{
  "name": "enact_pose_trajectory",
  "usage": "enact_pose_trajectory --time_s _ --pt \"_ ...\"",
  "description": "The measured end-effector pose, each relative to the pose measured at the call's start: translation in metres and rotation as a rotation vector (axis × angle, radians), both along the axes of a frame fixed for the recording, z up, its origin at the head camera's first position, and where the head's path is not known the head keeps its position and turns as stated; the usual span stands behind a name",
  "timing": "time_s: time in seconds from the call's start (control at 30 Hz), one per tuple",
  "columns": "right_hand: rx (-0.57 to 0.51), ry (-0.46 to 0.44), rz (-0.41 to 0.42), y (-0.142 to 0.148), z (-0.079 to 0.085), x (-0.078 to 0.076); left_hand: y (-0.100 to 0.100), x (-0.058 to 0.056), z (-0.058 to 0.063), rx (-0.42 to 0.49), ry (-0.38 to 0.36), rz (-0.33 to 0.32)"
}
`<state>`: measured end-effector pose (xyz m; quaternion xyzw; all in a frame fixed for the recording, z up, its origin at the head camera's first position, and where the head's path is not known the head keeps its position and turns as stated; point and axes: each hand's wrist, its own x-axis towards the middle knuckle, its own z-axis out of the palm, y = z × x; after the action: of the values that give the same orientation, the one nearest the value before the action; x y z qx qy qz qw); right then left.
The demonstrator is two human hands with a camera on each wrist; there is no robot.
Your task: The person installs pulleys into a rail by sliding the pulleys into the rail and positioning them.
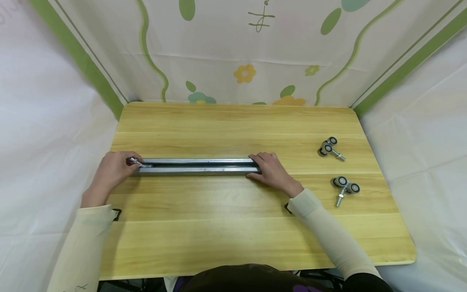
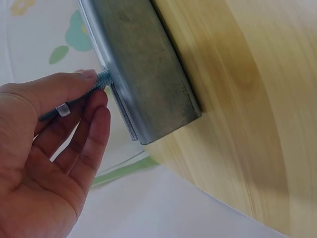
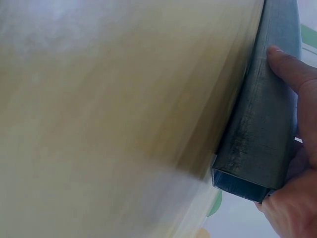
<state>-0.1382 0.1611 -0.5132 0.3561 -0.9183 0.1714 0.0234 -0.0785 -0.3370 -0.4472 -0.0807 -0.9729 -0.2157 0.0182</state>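
Observation:
A metal channel rail (image 1: 200,171) lies lengthwise across the wooden table, its long slot facing up. At its left end my left hand (image 1: 113,170) pinches a threaded bolt (image 2: 104,79) between thumb and fingers. The bolt stands out of the slot and carries a small nut (image 2: 64,109); whatever is on its lower end is hidden inside the rail. My right hand (image 1: 273,172) grips the rail's right end, thumb on the near side and fingers over the far side. In the right wrist view, the hollow end of the rail is visible beside the palm.
Two trolleys with rollers and threaded bolts lie on the table's right side, a farther trolley (image 1: 327,148) and a nearer trolley (image 1: 342,182). White patterned cloth (image 1: 211,44) hangs behind the table (image 1: 219,239), with plain white sheets at both sides.

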Motion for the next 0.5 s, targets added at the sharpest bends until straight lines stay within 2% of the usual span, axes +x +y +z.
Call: enact_pose_trajectory --time_s 0.23,0.5 --pt "0.004 -0.014 -0.008 -0.0005 0.0007 0.0008 -0.0072 0.004 -0.0004 -0.013 0.022 0.024" --pt "0.002 -0.013 -0.01 -0.0005 0.0002 0.0008 -0.0093 0.0042 -0.0006 -0.015 0.036 0.018"
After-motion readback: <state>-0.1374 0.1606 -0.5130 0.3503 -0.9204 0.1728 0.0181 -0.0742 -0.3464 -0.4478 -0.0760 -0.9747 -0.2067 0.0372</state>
